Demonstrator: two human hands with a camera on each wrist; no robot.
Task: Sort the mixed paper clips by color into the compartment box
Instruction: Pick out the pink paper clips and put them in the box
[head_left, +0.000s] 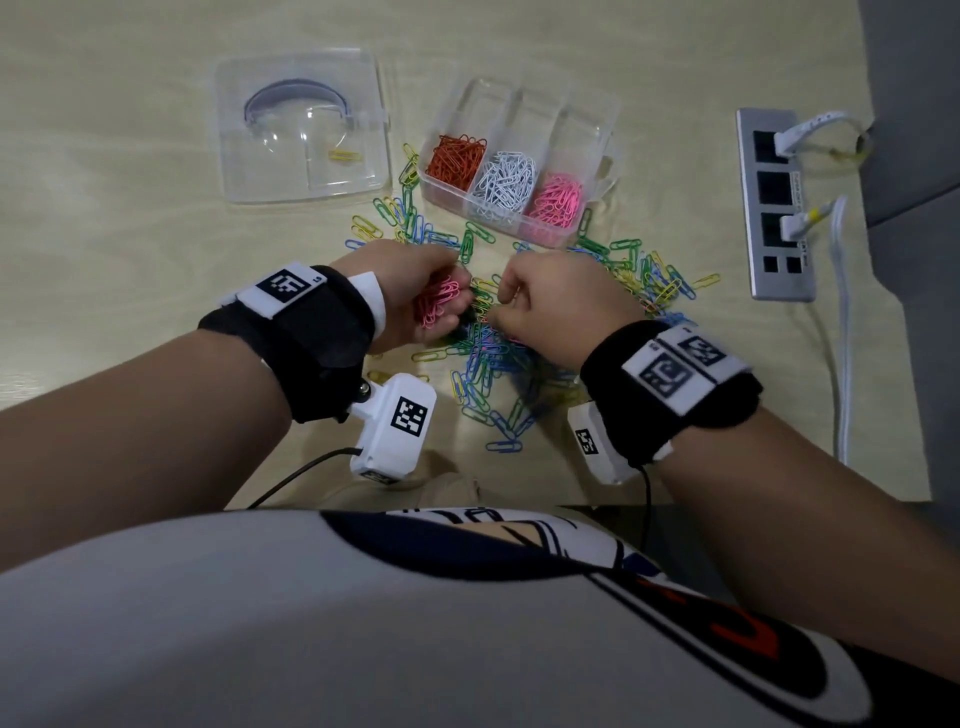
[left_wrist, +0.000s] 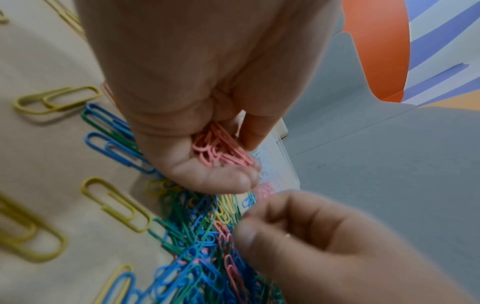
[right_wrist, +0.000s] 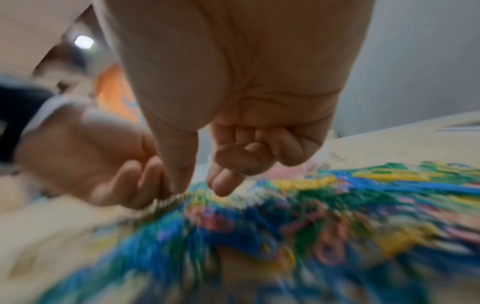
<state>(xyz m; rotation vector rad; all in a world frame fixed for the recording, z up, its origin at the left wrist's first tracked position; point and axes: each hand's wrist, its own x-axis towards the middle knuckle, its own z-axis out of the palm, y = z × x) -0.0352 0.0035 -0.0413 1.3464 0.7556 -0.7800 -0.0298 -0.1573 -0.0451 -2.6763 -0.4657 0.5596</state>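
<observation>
Both hands work over the mixed clip pile (head_left: 493, 353). Left hand (head_left: 415, 296) cups a bunch of pink clips (head_left: 439, 304), probably gathering them for the compartment box (head_left: 519, 156) beyond the pile. Right hand (head_left: 561, 306) has curled fingers, apparently empty.

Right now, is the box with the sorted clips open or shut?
Open. The compartment box has no cover, so its orange, white and pink clips show from above, and its clear lid lies apart on the table.

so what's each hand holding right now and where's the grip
The left hand holds a bunch of pink paper clips, the grip cupping them between palm and curled fingers. The right hand is curled over the pile; nothing visible in it.
</observation>
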